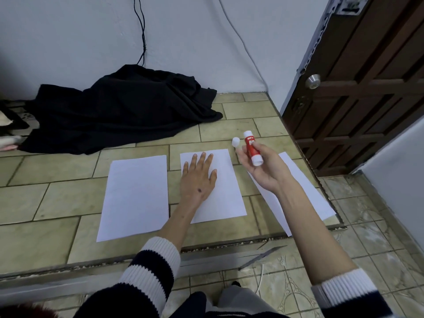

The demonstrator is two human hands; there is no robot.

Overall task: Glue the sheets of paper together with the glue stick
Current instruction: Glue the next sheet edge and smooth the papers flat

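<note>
Fingers of the left hand (199, 177) lie straight and flat on the middle paper sheet (226, 193) at frame centre, while the raised right hand (263, 166) grips the red glue stick (252, 148), with its white cap (235, 142) at a fingertip, right of centre.

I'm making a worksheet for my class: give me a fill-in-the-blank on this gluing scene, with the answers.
1. The left hand lies flat on the ____ of three white paper sheets.
2. The right hand holds a red-and-white glue stick and its white ____ at the fingertips.
3. A crumpled ____ cloth lies on the tiled floor by the wall.

Missing words: middle; cap; black
</note>
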